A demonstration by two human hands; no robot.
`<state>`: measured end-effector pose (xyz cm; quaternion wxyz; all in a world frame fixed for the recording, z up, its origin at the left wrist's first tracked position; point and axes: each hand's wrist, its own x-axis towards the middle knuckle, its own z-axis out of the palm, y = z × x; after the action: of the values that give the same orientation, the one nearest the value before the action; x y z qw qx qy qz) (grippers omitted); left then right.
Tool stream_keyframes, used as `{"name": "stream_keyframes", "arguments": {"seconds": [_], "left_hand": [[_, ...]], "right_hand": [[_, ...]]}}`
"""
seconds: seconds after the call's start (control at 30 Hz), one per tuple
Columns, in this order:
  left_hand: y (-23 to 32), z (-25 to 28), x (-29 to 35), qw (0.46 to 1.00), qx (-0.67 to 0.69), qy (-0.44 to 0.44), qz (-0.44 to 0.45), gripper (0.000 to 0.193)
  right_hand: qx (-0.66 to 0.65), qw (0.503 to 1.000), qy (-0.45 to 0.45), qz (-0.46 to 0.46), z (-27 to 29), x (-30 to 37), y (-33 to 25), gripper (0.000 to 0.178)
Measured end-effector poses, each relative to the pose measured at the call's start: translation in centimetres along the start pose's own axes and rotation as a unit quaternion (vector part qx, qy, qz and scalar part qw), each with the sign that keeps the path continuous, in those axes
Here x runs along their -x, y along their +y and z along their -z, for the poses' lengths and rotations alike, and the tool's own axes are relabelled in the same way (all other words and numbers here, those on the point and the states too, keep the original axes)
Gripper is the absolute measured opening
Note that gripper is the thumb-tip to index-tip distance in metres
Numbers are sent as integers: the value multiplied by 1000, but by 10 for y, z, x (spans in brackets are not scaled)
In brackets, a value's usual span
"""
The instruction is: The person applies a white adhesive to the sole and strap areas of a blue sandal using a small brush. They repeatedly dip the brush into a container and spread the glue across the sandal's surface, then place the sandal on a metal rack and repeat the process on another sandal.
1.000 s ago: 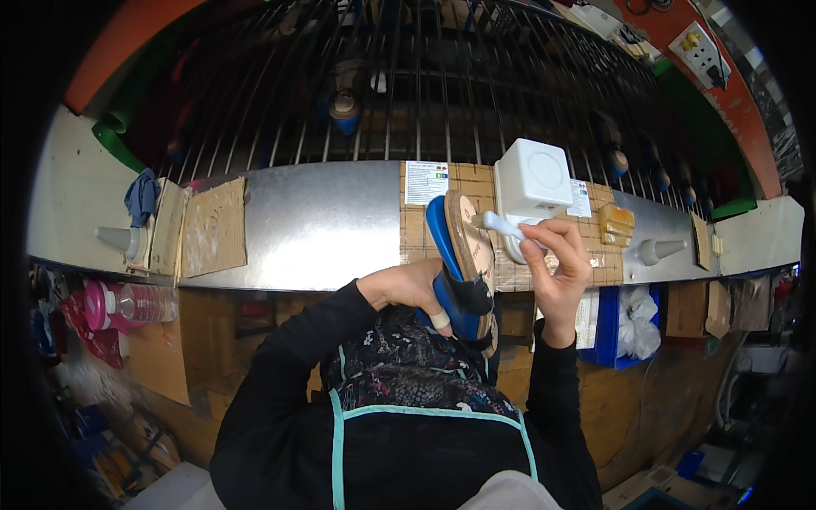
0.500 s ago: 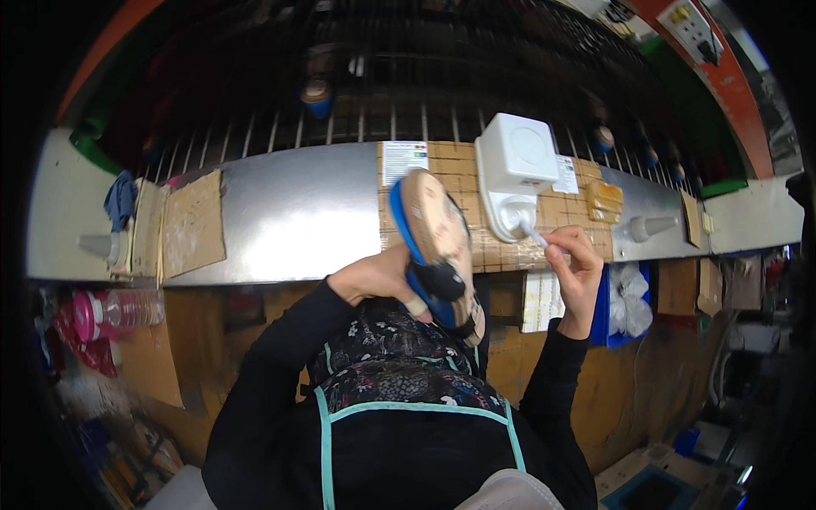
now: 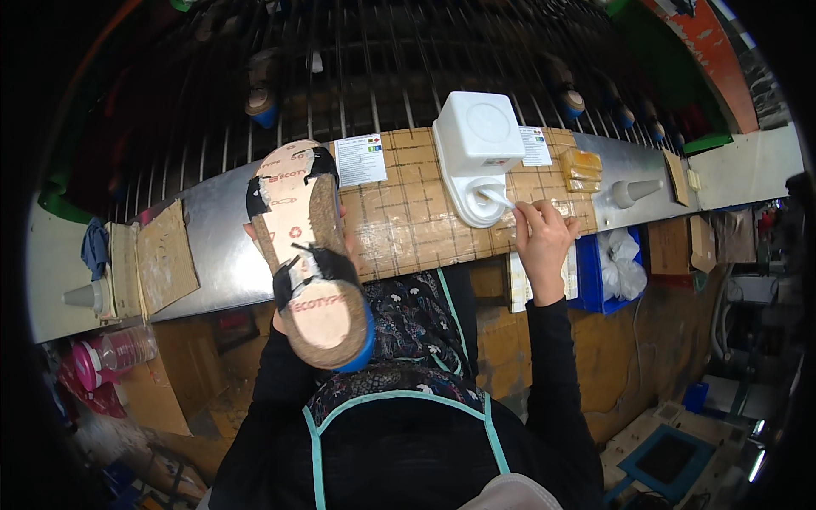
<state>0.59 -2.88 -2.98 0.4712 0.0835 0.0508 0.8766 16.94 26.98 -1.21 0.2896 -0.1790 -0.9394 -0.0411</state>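
My left hand (image 3: 349, 236) is wrapped round a shoe on a blue last, from beneath. The shoe's sole (image 3: 296, 223) faces up, tan and brown with dark strap ends folded over its edges. Most of that hand is hidden behind the shoe. My right hand (image 3: 544, 242) pinches a thin white stick (image 3: 500, 199), perhaps a brush handle. The stick's far end lies in the round cup of a white dispenser (image 3: 478, 140), so its tip cannot be made out.
Brown cardboard (image 3: 399, 225) covers the middle of the metal bench. Yellowish blocks (image 3: 581, 170) and a grey cone (image 3: 636, 192) stand right of the dispenser. Beyond the bench runs a dark rack of bars (image 3: 382, 68) carrying several shoes. A blue bin (image 3: 602, 293) with white bags sits below, right.
My left hand has swung the shoe leftward and turned its sole toward me. The right hand has brought the stick further into the dispenser's cup. The whole view has shifted too.
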Motion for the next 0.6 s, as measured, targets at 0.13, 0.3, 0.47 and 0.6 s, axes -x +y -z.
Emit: {"name": "stream_keyframes", "arguments": {"seconds": [0.13, 0.3, 0.47, 0.6], "left_hand": [[3, 3, 4, 997, -67, 36, 23, 92], [2, -4, -12, 989, -94, 111, 9, 121], [8, -12, -29, 990, -111, 15, 81, 122], [-17, -17, -25, 959, -201, 195, 29, 100]], "right_hand": [[9, 999, -52, -3, 7, -2, 4, 4], [-186, 960, -121, -172, 7, 1, 25, 17], [-522, 730, -263, -354, -3, 14, 46, 23], [-601, 672, -233, -364, -3, 21, 36, 16]]}}
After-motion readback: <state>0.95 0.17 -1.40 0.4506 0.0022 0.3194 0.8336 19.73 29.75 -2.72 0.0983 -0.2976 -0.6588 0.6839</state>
